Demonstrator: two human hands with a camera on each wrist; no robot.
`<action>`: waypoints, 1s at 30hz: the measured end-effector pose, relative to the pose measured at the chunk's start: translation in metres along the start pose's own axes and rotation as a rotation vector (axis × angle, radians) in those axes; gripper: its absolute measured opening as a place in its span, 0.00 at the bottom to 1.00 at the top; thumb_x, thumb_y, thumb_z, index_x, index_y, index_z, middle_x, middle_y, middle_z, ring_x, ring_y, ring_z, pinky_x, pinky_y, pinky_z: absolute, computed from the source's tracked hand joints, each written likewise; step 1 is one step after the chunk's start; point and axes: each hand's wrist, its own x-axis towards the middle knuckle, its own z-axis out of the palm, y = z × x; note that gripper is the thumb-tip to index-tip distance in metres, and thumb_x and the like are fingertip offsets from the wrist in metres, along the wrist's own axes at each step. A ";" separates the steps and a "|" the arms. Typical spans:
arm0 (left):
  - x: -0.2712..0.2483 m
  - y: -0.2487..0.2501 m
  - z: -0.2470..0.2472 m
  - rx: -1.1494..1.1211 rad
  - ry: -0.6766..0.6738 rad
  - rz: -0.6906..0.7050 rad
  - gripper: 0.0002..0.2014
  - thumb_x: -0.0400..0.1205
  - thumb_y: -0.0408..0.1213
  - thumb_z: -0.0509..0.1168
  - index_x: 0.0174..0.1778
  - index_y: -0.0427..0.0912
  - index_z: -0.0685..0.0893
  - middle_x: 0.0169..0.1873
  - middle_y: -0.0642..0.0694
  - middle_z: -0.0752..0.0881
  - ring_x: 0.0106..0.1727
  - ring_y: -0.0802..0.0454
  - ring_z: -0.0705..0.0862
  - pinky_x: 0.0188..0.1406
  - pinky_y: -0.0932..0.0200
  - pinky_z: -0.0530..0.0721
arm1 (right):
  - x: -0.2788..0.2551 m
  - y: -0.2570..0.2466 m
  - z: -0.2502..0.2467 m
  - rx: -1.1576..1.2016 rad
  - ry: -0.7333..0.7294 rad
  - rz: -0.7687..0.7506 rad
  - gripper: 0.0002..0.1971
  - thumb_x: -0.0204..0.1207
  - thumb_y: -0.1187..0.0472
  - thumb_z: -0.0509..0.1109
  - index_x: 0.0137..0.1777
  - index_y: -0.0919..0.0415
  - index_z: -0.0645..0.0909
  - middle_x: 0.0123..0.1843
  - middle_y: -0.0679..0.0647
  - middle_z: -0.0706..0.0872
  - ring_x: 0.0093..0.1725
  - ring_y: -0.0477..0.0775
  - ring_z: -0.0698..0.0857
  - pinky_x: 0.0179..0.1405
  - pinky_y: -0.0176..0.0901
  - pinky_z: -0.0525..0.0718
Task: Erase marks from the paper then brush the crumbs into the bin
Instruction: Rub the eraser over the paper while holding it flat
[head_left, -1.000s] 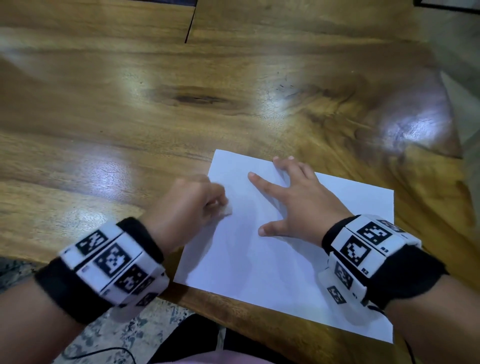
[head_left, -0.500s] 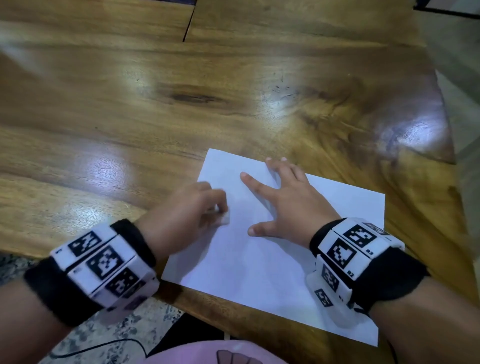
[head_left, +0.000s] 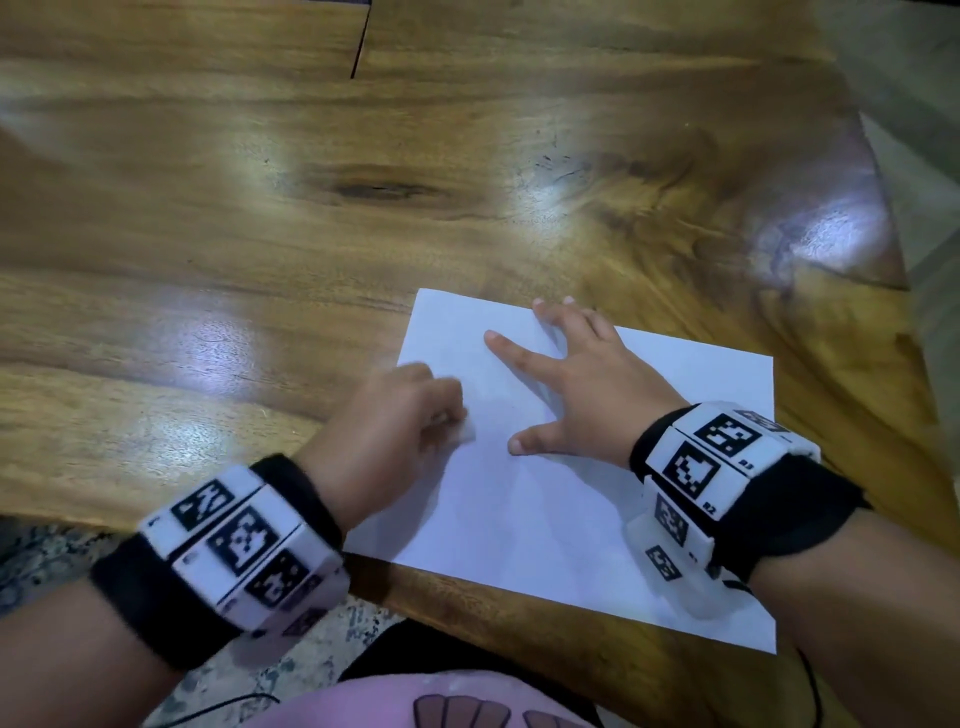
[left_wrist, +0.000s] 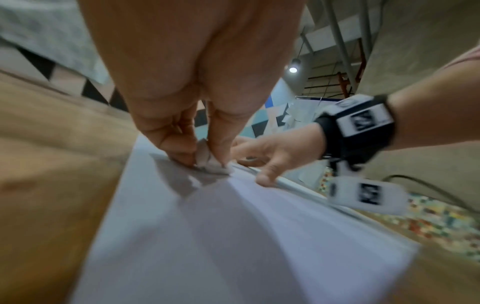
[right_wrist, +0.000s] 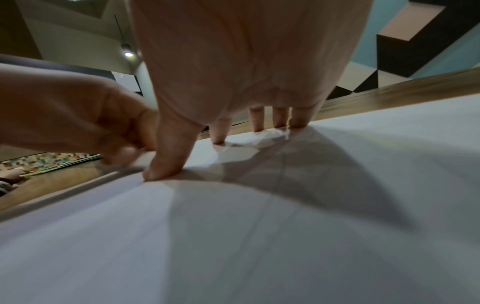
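A white sheet of paper (head_left: 545, 509) lies on the wooden table near its front edge. My left hand (head_left: 395, 431) pinches a small white eraser (head_left: 466, 432) and presses it onto the paper's left part; in the left wrist view the eraser (left_wrist: 207, 162) sits between thumb and fingertips against the sheet (left_wrist: 207, 236). My right hand (head_left: 571, 384) lies flat on the paper with fingers spread, holding it down. In the right wrist view its fingertips (right_wrist: 166, 170) press on the sheet (right_wrist: 259, 236). No marks or crumbs are plainly visible. No bin is in view.
The wooden table (head_left: 311, 234) stretches wide beyond the paper, with a seam at the far edge. The table's front edge runs just below the paper, with patterned floor (head_left: 62, 561) and pink clothing (head_left: 415, 701) beneath it.
My left hand with the eraser has shifted back and forth slightly over the paper's left part. The right hand stays flat on the sheet.
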 end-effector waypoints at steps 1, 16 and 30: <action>-0.011 0.000 0.001 -0.031 -0.059 0.010 0.06 0.74 0.42 0.68 0.34 0.48 0.78 0.30 0.55 0.73 0.33 0.52 0.76 0.28 0.67 0.64 | 0.000 0.000 0.000 0.004 0.003 0.002 0.47 0.67 0.32 0.68 0.80 0.32 0.42 0.84 0.51 0.38 0.82 0.56 0.36 0.79 0.46 0.46; -0.010 0.004 0.001 -0.073 -0.056 0.026 0.08 0.73 0.43 0.69 0.30 0.49 0.78 0.27 0.56 0.72 0.28 0.64 0.72 0.31 0.77 0.68 | 0.002 0.003 0.004 0.065 0.028 0.019 0.47 0.65 0.34 0.71 0.79 0.30 0.46 0.84 0.50 0.39 0.81 0.54 0.35 0.80 0.46 0.44; -0.020 -0.003 -0.008 -0.085 -0.147 0.048 0.10 0.68 0.45 0.68 0.30 0.42 0.86 0.29 0.50 0.80 0.31 0.59 0.78 0.31 0.75 0.68 | 0.002 0.002 0.004 0.086 0.029 0.036 0.47 0.65 0.35 0.73 0.78 0.28 0.47 0.84 0.48 0.40 0.81 0.52 0.36 0.79 0.46 0.45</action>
